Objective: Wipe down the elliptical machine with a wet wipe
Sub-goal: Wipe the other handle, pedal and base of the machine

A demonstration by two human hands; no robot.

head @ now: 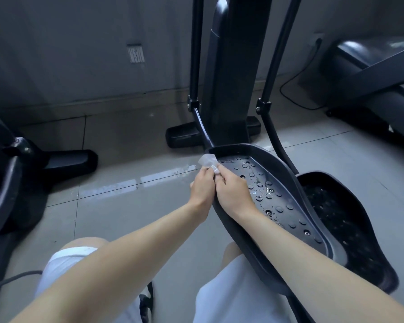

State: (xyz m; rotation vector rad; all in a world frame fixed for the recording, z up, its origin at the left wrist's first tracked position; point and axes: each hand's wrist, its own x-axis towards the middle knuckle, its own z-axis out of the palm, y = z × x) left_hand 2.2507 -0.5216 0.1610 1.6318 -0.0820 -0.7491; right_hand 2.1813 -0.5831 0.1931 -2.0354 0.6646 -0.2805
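1. While the left hand (pixel 202 186) and right hand (pixel 233 191) pinch the wet wipe (pixel 207 161) beside the front rim of the pedal (pixel 280 201), they seem to be unfolding it.
2. Next: press it flat onto the studded tread.

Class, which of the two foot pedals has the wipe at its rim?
The higher left pedal: left hand and right hand pinch the wipe at its front rim. The right pedal lies lower, untouched.
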